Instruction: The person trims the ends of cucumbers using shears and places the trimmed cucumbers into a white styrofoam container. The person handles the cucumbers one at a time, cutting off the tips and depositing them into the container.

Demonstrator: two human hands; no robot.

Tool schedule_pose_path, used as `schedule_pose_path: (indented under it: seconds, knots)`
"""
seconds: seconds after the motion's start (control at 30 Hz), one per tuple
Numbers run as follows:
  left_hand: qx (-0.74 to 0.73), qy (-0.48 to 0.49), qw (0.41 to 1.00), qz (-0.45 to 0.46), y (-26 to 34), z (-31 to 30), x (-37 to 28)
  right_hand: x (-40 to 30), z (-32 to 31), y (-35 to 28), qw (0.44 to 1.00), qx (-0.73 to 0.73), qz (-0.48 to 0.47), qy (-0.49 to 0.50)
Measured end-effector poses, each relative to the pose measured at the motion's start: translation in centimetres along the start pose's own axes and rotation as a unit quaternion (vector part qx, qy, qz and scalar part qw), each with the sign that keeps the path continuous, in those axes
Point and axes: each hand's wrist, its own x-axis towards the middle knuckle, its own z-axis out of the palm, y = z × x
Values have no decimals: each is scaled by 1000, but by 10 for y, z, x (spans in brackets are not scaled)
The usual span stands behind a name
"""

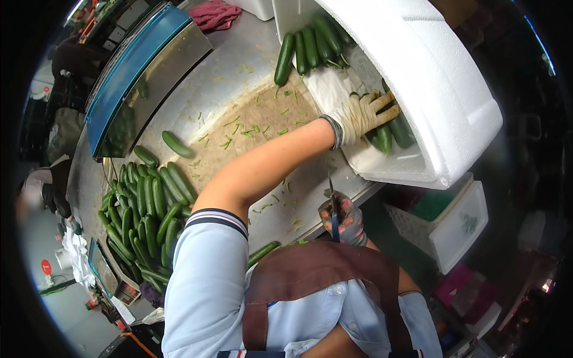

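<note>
My left hand (360, 117), in a cream work glove with a grey cuff, reaches into a white foam box (465, 107). Its fingers are spread over green cucumbers (384, 138), partly hiding them. More cucumbers (313, 47) lie side by side at the box's far end, on white paper lining (329, 89). Close to my body, my right hand (349, 219) wears a grey and orange patterned glove. It grips a pointed cutting tool (335, 219) with a blue handle, its blade pointing away from me; whether it is scissors or a knife is unclear.
Cut green stems (237, 127) litter the metal table (233, 53). A large cucumber pile (143, 215) lies at left, beside a blue-and-steel machine (147, 76). A red cloth (215, 15) lies at the back. Below the table's right edge stands a plastic crate (429, 215).
</note>
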Motion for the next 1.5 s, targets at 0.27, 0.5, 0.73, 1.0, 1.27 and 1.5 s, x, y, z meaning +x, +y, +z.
schedule_pose_path:
  seconds: [0.27, 0.5, 0.73, 1.0, 1.27, 1.5]
  knots:
    - [165, -40, 985, -21, 1, 11, -10, 17, -5, 7, 976, 142, 110, -126]
    - [86, -192, 977, -26, 7, -4, -7, 12, 17, 3, 999, -14, 41, 20]
    - [-24, -42, 998, -38, 4, 26, -56, 16, -5, -3, 989, -99, 78, -77]
    - [-574, 180, 720, -345, 5, -23, -166, 17, 16, -3, 926, -373, -42, 39]
    - [-864, 415, 96, -269, 26, -39, -189, 34, -10, 15, 672, -669, -306, 85]
    - [-878, 401, 21, -261, 56, -5, -179, 39, 5, -2, 964, -229, -73, 110]
